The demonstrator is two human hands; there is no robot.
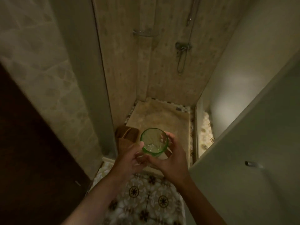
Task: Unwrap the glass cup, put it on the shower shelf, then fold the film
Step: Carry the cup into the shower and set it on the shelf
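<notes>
A green glass cup [154, 142] is held upright in front of me, mouth towards the camera, over the shower threshold. My right hand [170, 158] curls round its right side and bottom. My left hand [129, 158] grips it from the lower left, thumb near the rim. Thin clear film seems to lie over the cup, but in the dim light I cannot make it out for sure. The metal corner shower shelf [146, 33] hangs high on the far tiled wall, well beyond the cup.
The shower stall lies ahead with a beige floor [159, 117], a mixer tap and hose [182, 47] on the back wall. A glass panel stands left, a white door [253, 143] with a handle right. A brown cloth [126, 135] lies by the threshold; patterned tiles are underfoot.
</notes>
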